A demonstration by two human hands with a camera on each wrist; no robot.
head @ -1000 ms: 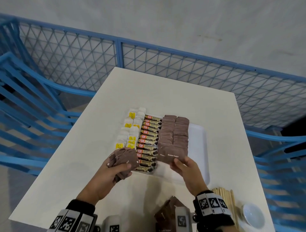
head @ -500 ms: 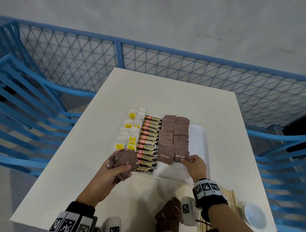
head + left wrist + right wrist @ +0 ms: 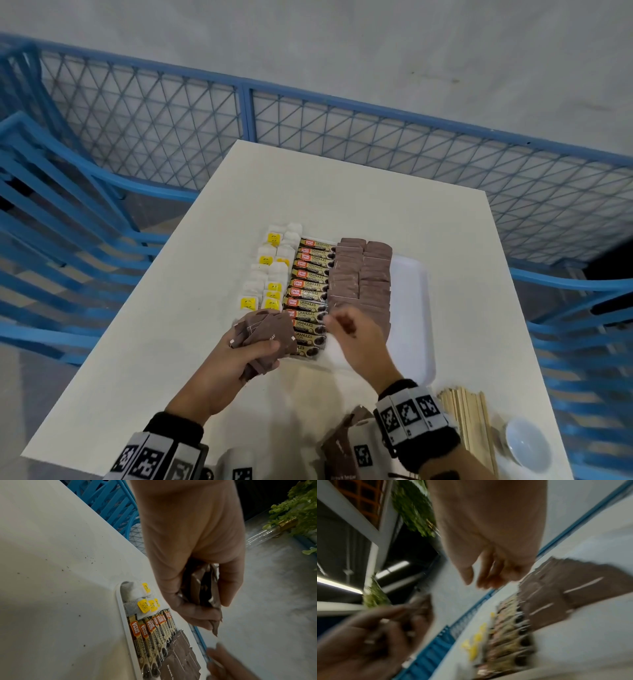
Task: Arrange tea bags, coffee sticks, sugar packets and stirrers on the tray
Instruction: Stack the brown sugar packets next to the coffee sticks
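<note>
White desk (image 3: 178, 308), blue fence behind | tray (image 3: 411, 308): tea, coffee, sugar rows in | L hand (image 3: 239, 363) grips sugar packets (image 3: 270, 334) | R hand (image 3: 356, 337) loose, empty, reaching over | step: sugar row; nxt: pinch one pkt, lay nr end

The right wrist view is smeared by blur: the coffee sticks (image 3: 508, 635) show no print, and the right hand (image 3: 489, 566) is seen too softly for its fingers to be judged. In the head view, the nearest sugar packets (image 3: 359, 291) are covered by that hand, and the stirrers (image 3: 469, 428) are cut off by the bottom edge.
</note>
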